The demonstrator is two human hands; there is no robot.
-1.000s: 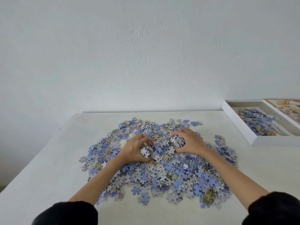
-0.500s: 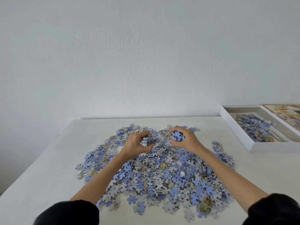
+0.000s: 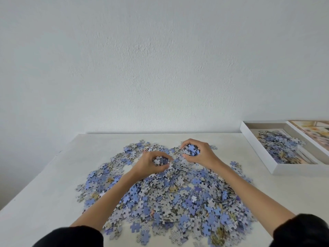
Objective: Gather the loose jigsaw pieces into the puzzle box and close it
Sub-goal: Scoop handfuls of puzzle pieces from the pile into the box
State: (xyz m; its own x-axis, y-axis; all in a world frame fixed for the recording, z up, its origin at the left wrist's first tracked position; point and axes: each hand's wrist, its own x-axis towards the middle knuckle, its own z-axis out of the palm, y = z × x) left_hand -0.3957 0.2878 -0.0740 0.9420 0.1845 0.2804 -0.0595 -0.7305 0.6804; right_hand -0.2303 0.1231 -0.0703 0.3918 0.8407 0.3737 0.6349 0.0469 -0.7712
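A wide heap of blue and grey jigsaw pieces (image 3: 169,196) covers the middle of the white table (image 3: 49,196). My left hand (image 3: 151,164) is curled round a clump of pieces at the far side of the heap. My right hand (image 3: 197,153) grips another handful just to its right, lifted slightly above the heap. The open white puzzle box (image 3: 258,145) lies at the right edge of the table, holding a pile of pieces (image 3: 279,145).
The box lid (image 3: 313,132), with a printed picture, lies right of the box, cut off by the frame. A plain white wall stands behind the table. Bare table surface shows to the left of the heap and between heap and box.
Both hands have closed round handfuls of pieces and risen a little off the heap. The view has tilted so that the table sits lower in the frame.
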